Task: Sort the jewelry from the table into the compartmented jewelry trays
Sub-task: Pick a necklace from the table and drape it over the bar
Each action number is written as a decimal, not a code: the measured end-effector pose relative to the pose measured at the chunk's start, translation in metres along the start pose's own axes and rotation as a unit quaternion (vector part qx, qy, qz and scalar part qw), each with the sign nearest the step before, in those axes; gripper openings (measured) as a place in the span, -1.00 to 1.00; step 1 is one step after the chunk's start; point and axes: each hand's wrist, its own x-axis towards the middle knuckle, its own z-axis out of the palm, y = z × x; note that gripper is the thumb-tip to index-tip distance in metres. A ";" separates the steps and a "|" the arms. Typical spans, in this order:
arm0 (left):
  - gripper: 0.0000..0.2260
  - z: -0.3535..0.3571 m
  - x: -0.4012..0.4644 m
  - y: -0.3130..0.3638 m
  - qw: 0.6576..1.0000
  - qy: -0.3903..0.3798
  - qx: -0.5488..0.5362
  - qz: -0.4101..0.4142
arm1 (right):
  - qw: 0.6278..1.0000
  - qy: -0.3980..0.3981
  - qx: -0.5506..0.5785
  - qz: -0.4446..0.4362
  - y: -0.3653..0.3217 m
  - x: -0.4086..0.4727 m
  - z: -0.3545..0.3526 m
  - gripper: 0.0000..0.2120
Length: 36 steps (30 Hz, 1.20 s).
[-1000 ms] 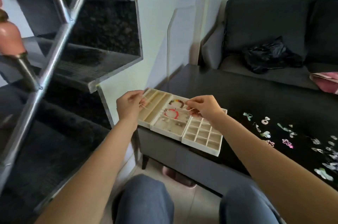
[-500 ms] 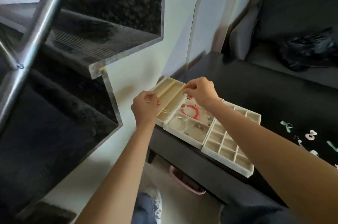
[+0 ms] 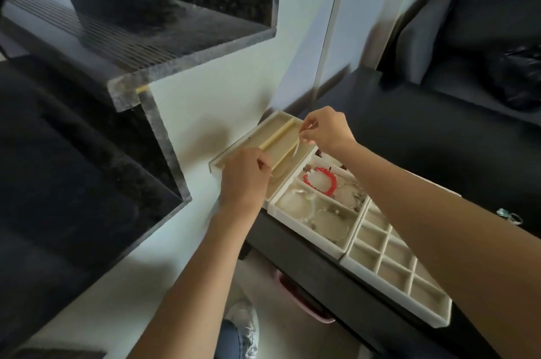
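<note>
The dark table carries three pale trays side by side along its near-left edge, and the far-left one, the long-slot tray, already juts out past the table's corner toward the wall, so any downward push on its overhanging end could tip it off. Next to it sits the middle tray with a red bead bracelet and some clear hoops in its wide compartments, and nearest on the right is the grid tray, its small cells apparently bare. The left hand hovers over the near end of the long-slot tray with fingers curled in, seemingly pinching one end of a thin chain, while the right hand pinches the other end between thumb and forefinger above the far end of the slot. The chain (very fine, barely visible against the pale lining) hangs slack between them and is not yet laid down. The likely failures: it drapes across the divider instead of lying in one slot, bunches up and kinks, or slips from a pinch and drops between tray and wall. A few pieces are on the table at the far right.
</note>
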 end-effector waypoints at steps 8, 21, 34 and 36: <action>-0.84 0.006 0.010 -0.007 0.998 -0.035 0.046 0.016 | 0.997 -0.043 0.056 0.022 0.012 0.009 0.014 -0.98; -0.85 0.004 0.011 0.003 0.988 0.007 0.145 0.052 | 0.991 0.021 -0.130 0.035 0.022 0.027 0.021 -0.95; -0.85 0.007 0.013 0.006 0.984 0.012 0.170 0.046 | 0.931 -0.097 -0.323 -0.138 0.033 0.012 0.006 -0.52; -0.86 0.007 0.013 0.006 0.983 0.010 0.178 0.049 | 0.911 -0.112 -0.361 -0.165 0.037 0.013 0.004 -0.51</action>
